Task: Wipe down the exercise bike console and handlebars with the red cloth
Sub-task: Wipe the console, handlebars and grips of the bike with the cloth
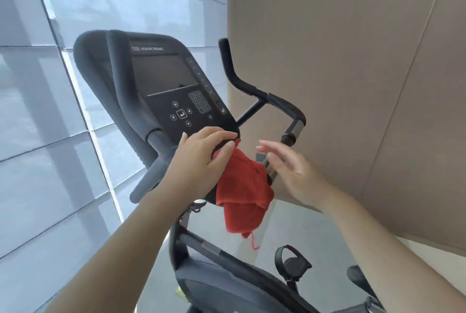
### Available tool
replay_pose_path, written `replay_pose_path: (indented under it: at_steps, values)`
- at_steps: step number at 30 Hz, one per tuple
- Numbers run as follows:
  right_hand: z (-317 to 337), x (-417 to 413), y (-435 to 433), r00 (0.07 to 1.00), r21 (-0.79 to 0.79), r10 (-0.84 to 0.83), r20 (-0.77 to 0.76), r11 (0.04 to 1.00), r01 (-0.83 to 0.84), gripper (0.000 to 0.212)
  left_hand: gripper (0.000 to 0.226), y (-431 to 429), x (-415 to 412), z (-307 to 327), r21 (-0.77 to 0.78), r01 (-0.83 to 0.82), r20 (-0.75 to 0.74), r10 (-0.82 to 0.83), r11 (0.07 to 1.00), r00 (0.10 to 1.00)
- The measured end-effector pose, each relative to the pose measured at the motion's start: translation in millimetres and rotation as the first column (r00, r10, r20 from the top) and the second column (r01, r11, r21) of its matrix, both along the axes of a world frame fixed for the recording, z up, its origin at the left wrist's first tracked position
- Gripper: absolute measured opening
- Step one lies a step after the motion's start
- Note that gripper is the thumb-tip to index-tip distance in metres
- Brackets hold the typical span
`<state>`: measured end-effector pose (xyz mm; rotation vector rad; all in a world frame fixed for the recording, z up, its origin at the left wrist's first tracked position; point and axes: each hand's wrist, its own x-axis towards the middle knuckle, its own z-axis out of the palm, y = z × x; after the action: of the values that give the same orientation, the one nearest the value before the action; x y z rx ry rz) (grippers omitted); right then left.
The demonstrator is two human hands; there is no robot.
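Note:
The black exercise bike console (pixel 161 78) tilts up in the middle of the head view, with a dark screen and a keypad. The red cloth (pixel 242 191) hangs from the console's lower right corner. My left hand (pixel 201 159) grips the cloth's upper end against that corner, fingers curled over the edge. My right hand (pixel 285 164) hovers just right of the cloth with straight fingers, holding nothing. The right handlebar (pixel 242 83) rises behind the console, and the left handlebar (pixel 148 176) slopes down below it.
A window wall with grey blinds (pixel 50 111) fills the left side. A beige panelled wall (pixel 353 60) stands close on the right. The bike frame and a strapped pedal (pixel 292 262) lie below, over a pale floor.

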<state>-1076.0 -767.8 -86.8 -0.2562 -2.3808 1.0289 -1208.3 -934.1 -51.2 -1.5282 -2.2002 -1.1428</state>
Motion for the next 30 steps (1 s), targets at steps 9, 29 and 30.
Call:
replay_pose_path:
  at_steps: [9, 29, 30]
  values:
    - [-15, -2, 48, 0.993, 0.070, 0.054, 0.105, 0.996, -0.062, 0.032, 0.041, 32, 47, -26, -0.258, -0.261, -0.305, 0.178, 0.930, 0.936]
    - [-53, -27, 35, 0.970, 0.456, 0.125, -0.209, 0.890, -0.017, 0.031, 0.016, 18, 64, -32, 0.040, -0.485, -0.234, 0.480, 0.873, 0.845]
    - [-55, -29, 35, 0.966, 0.456, 0.119, -0.229, 0.890, -0.001, 0.032, 0.015, 18, 66, -34, 0.054, -0.488, -0.222, 0.486, 0.871, 0.845]
